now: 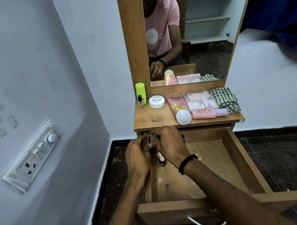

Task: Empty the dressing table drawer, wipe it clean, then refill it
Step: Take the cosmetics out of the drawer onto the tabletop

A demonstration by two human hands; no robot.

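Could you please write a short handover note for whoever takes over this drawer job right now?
Left hand and right hand are together over the open drawer's back left corner, gripping a small nail polish bottle.
A dark polish bottle stands in the drawer below them.
On the tabletop: green bottle, nail polish remover tub, pink tube, press-on nail box, pink bottle, checked cloth.
Drawer floor shows white marks; whether wiping is done is unclear.

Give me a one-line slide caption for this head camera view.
Both hands, left and right, gather small nail polish bottles from the open drawer; toiletries line the tabletop.
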